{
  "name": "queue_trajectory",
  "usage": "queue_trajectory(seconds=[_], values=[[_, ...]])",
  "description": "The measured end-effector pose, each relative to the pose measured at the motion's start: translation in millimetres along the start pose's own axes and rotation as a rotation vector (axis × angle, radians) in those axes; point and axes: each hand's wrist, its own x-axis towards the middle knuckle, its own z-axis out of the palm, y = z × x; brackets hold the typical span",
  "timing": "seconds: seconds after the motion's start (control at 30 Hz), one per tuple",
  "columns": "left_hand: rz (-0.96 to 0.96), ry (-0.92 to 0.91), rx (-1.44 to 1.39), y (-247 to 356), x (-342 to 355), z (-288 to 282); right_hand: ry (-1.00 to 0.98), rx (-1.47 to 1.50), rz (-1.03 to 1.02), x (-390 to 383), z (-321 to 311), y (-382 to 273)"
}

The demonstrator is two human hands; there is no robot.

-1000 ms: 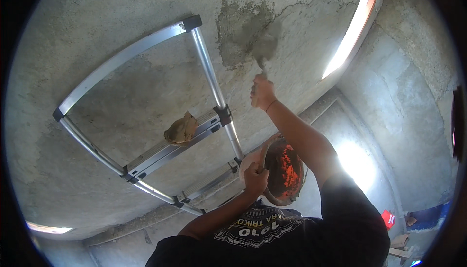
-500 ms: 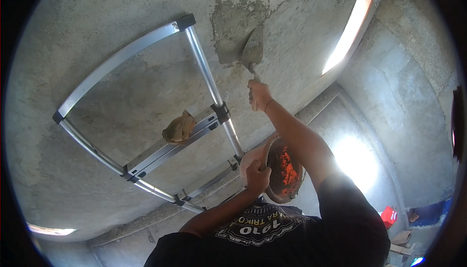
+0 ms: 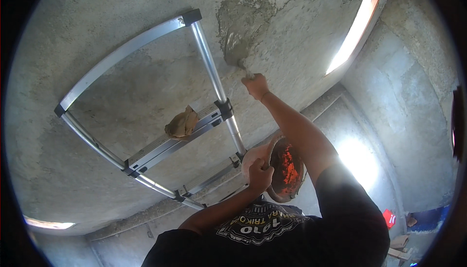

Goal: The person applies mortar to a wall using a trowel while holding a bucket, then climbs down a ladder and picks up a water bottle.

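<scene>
**Wet mortar on a grey ceiling**

A rough grey concrete ceiling (image 3: 121,19) fills most of the frame, with a bright slit of daylight at the upper right. Across the left and centre of the frame stands an aluminium ladder (image 3: 146,150), and a crumpled tan rag (image 3: 181,124) lies on one of its rungs. Low in the centre, the left hand (image 3: 260,175) is curled tight around the rim of a round pan (image 3: 284,169) whose inside shows orange-red; the pan sits just beside the ladder's rail. Above it, near the top centre, the right hand (image 3: 256,85) is closed around the handle of a trowel (image 3: 237,50). The trowel's blade lies pressed flat against the ceiling, inside a darker patch of wet mortar (image 3: 245,14). A black shirt fills the lower right.
</scene>
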Motion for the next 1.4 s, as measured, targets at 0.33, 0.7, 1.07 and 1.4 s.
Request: queue_trajectory(seconds=[0.33, 0.7, 1.07, 1.4], values=[[-0.011, -0.013, -0.018, 2.1, 0.1, -5.1, 0.009, -0.547, -0.319, -17.4, -63.0, 7.5], [-0.019, -0.016, -0.013, 5.6, 0.7, -3.0, 0.025, -0.333, -0.245, 6.5, -42.8, -43.0], [-0.007, 0.002, 0.001, -0.4, -2.6, 1.3, 0.028, -0.502, -0.333, -20.1, -76.3, -6.0], [-0.041, -0.023, -0.015, 7.1, -1.0, 0.0, 0.032, -0.290, -0.187, -3.9, -12.8, -57.4]])
